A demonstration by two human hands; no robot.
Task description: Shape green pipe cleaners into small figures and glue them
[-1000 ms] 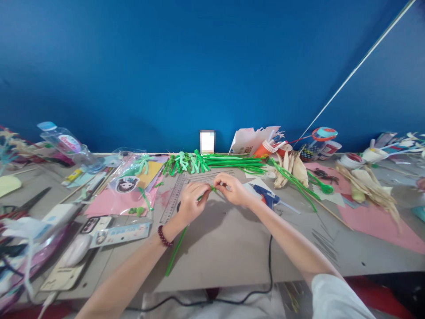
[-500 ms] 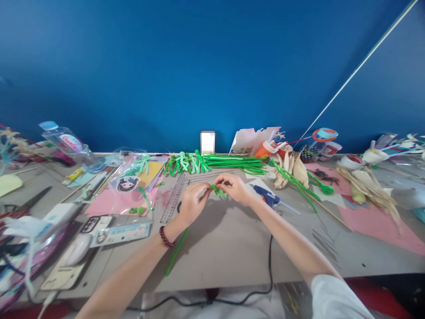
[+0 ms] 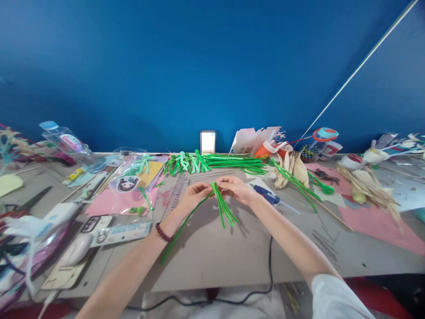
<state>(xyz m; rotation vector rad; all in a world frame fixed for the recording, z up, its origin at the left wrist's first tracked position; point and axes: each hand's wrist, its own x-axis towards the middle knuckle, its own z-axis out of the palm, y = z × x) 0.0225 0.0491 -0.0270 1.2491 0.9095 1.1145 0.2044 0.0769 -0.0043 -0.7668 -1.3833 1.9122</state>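
Note:
My left hand [image 3: 195,195] and my right hand [image 3: 238,189] meet at the middle of the table, both pinching the top of a bunch of green pipe cleaners [image 3: 224,207]. Several strands fan downward from between my hands, and one long strand runs down to the left beneath my left wrist. Behind my hands, long straight green pipe cleaners [image 3: 235,162] lie in a pile against the wall. Left of that pile are several twisted green pieces [image 3: 187,163]. My fingertips partly hide the top of the bunch.
A ruler [image 3: 173,195] lies left of my hands, beside pink paper [image 3: 109,201] and plastic bags. To the right are a blue glue gun [image 3: 266,194], dried husks [image 3: 299,170] and paper cups [image 3: 264,149]. A black cable [image 3: 270,266] crosses the front edge.
The green bunch has turned so that its strands now hang down toward me, spread apart. My left hand has shifted slightly left and lower, and the long strand has swung with it.

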